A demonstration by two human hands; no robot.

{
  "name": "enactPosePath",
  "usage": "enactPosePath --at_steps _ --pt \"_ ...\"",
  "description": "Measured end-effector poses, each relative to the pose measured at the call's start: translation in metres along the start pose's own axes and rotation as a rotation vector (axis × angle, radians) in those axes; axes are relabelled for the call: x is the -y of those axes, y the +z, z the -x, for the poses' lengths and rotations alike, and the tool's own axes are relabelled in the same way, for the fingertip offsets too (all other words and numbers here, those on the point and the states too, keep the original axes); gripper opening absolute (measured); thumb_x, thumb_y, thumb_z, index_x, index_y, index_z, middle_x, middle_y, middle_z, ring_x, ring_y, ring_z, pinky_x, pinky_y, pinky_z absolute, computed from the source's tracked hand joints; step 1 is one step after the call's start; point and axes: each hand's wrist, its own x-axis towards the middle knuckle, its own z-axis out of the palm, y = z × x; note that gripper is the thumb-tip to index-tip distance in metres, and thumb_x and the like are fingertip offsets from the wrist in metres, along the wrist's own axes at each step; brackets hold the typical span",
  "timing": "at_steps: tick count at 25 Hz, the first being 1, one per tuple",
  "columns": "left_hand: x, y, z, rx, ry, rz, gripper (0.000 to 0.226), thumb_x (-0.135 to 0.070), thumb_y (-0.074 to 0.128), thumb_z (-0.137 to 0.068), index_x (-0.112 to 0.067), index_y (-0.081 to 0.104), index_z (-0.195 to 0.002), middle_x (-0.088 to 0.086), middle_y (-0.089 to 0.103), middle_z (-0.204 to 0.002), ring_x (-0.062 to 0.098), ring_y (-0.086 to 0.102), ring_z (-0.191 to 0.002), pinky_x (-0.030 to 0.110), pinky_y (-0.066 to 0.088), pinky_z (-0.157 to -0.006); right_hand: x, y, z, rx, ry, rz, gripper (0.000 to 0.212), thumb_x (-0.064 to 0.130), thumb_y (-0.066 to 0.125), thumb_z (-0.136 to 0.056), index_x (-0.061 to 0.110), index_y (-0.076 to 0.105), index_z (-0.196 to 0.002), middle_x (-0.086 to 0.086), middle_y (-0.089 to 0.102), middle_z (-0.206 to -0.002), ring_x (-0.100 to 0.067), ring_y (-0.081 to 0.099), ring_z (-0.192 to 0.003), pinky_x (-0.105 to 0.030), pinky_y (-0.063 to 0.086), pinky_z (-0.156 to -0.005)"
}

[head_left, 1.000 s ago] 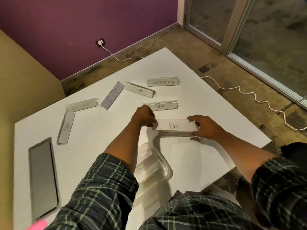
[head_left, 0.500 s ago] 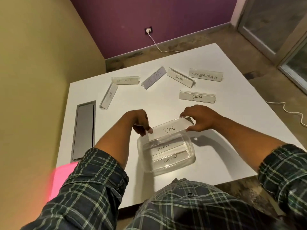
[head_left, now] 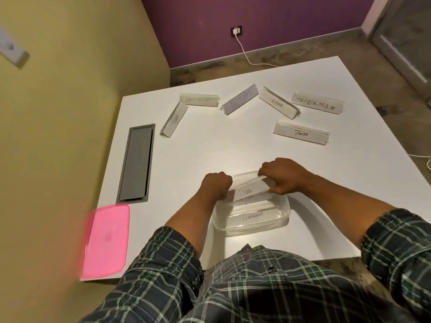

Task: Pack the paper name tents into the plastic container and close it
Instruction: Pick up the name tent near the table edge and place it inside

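A clear plastic container (head_left: 283, 213) sits near the table's front edge. My left hand (head_left: 215, 186) and my right hand (head_left: 283, 177) each grip one end of the DOG name tent (head_left: 248, 191), which lies tilted inside the container's far half. An ELEPHANT tent (head_left: 253, 216) lies in the container's near half; another tent is mostly hidden under DOG. On the table beyond lie the PANDA tent (head_left: 300, 134), SUPERMAN tent (head_left: 317, 104), ALPHA tent (head_left: 278, 104), a greyish tent (head_left: 240, 100), a faintly lettered tent (head_left: 199, 100) and another tent (head_left: 173, 120).
The pink lid (head_left: 106, 241) lies at the front left corner of the white table (head_left: 210, 155). A grey recessed panel (head_left: 137, 163) runs along the left side. A yellow wall stands close on the left. A white cable (head_left: 247, 54) crosses the floor behind the table.
Both hands have lowered the DOG tent from above the container's rim down into it. The view swung left and down, bringing the pink lid into sight.
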Motion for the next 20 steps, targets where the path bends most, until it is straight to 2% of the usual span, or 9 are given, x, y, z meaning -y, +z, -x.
enactPosePath --at_steps 3,6,11,16,20 --pt "-0.004 0.015 0.002 -0.029 0.018 -0.104 0.021 -0.011 0.059 -0.087 -0.01 0.066 -0.106 0.011 0.067 -0.109 0.032 0.069 -0.096 0.031 0.04 -0.068 0.01 0.009 -0.005 0.058 -0.031 0.101 0.049 0.046 0.07 -0.078 0.017 0.06 -0.116 -0.001 0.064 -0.109 -0.027 0.064 -0.093 -0.035 0.042 -0.078" --pt "-0.007 0.021 0.003 -0.042 0.039 -0.143 0.021 -0.01 0.057 -0.088 -0.011 0.067 -0.106 0.01 0.069 -0.11 0.033 0.069 -0.097 0.031 0.04 -0.07 0.018 0.017 -0.011 0.102 -0.035 0.191 0.043 0.035 0.068 -0.077 0.013 0.057 -0.112 -0.006 0.065 -0.103 -0.031 0.063 -0.093 -0.037 0.041 -0.079" --pt "-0.014 0.027 0.002 -0.078 0.065 -0.161 0.02 -0.009 0.056 -0.09 -0.01 0.069 -0.105 0.011 0.071 -0.108 0.034 0.069 -0.098 0.034 0.049 -0.078 0.027 0.033 -0.019 0.158 -0.029 0.334 0.037 0.018 0.061 -0.082 0.012 0.052 -0.117 -0.007 0.065 -0.105 -0.031 0.062 -0.096 -0.038 0.041 -0.084" --pt "-0.013 0.026 -0.002 -0.053 0.088 -0.132 0.018 -0.006 0.057 -0.087 -0.009 0.067 -0.102 0.012 0.071 -0.105 0.035 0.069 -0.095 0.033 0.045 -0.071 0.027 0.042 -0.023 0.172 -0.016 0.308 0.034 0.014 0.052 -0.089 0.011 0.051 -0.123 -0.008 0.065 -0.11 -0.032 0.063 -0.099 -0.04 0.043 -0.09" --pt "-0.007 0.013 -0.011 -0.061 0.172 -0.076 0.016 -0.025 0.062 -0.082 -0.013 0.066 -0.092 0.011 0.069 -0.096 0.034 0.069 -0.085 0.03 0.04 -0.064 0.024 0.041 -0.026 0.159 -0.039 0.245 0.027 0.019 0.055 -0.089 0.013 0.053 -0.115 -0.008 0.065 -0.105 -0.032 0.062 -0.097 -0.039 0.043 -0.085"
